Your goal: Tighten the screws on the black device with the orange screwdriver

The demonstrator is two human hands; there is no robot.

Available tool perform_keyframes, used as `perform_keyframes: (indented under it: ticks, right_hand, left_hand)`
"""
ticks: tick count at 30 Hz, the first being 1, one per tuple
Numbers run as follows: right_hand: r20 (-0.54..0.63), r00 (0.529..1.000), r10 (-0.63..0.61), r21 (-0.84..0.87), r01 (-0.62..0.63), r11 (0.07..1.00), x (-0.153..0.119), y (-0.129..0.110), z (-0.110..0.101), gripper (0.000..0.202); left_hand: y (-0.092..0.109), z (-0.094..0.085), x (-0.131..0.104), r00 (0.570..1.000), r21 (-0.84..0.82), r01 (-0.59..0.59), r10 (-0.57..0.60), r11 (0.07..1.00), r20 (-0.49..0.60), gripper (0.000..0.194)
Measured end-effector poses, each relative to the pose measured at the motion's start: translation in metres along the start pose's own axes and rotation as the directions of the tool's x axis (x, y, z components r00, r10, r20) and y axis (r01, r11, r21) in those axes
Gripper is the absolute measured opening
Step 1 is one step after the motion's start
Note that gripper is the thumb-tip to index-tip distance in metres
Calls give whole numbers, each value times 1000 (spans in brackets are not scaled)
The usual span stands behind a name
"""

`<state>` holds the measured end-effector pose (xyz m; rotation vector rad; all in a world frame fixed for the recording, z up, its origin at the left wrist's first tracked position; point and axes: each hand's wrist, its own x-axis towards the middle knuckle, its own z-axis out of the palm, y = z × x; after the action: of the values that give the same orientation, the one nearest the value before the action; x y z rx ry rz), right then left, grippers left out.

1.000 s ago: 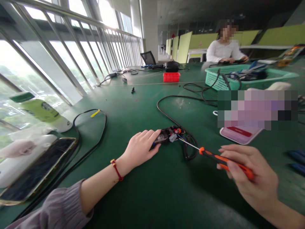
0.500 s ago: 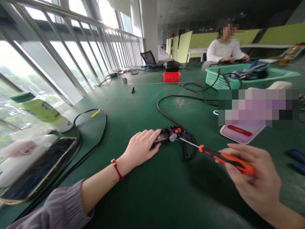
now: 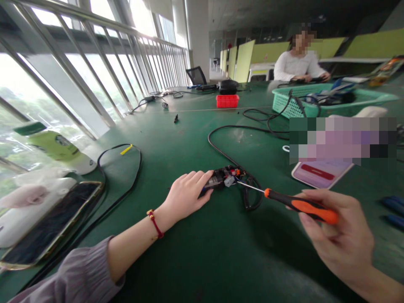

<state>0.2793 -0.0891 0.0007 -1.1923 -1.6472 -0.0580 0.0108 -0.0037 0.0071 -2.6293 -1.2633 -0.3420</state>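
My left hand (image 3: 189, 194) is closed around one end of a dark corded device (image 3: 217, 179) lying on the green table. Its other end is opened up and shows wires, a grey block and orange-red parts. A black cord (image 3: 221, 152) runs from that end in a loop. My right hand (image 3: 341, 231) grips an orange and black screwdriver (image 3: 301, 205) by its handle. The screwdriver's thin shaft points left, and its tip is at the exposed parts; whether it sits in a screw cannot be made out.
A phone (image 3: 322, 174) with a lit screen lies at right, blue handles (image 3: 393, 210) beyond. Behind are a turquoise basket (image 3: 284, 103) and a red bin (image 3: 227, 101). At left are a bottle (image 3: 57, 147), a dark phone (image 3: 53, 223) and a cable (image 3: 140, 162). A person (image 3: 298, 65) sits opposite.
The screwdriver handle has turned about its axis within my right hand's fingers, showing a different side of its grip. My left hand and the device have stayed put.
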Motion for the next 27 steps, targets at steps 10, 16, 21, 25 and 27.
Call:
perform_keyframes:
  ticks: [10, 16, 21, 25, 27]
  right_hand:
    - [-20, 1000, -16, -41, 15, 999, 0, -1, 0, 24]
    - [186, 981, 48, 60, -60, 996, -3, 2, 0, 18]
    - [-25, 1000, -10, -80, 8, 997, 1, -3, 0, 27]
    - [195, 979, 53, 22, -58, 998, 0, 1, -1, 16]
    - [223, 973, 55, 47, -67, 997, -1, 2, 0, 15]
  left_hand:
    - [0, 0, 0, 1000, 1, -1, 1, 1000, -2, 38]
    - [-1, 1, 0, 1000, 3, -7, 7, 1000, -9, 38]
    - [-1, 0, 0, 1000, 10, -1, 1, 1000, -3, 38]
    - [0, 1, 0, 1000, 18, -2, 2, 1000, -1, 38]
    - [0, 1, 0, 1000, 15, -3, 3, 1000, -1, 38]
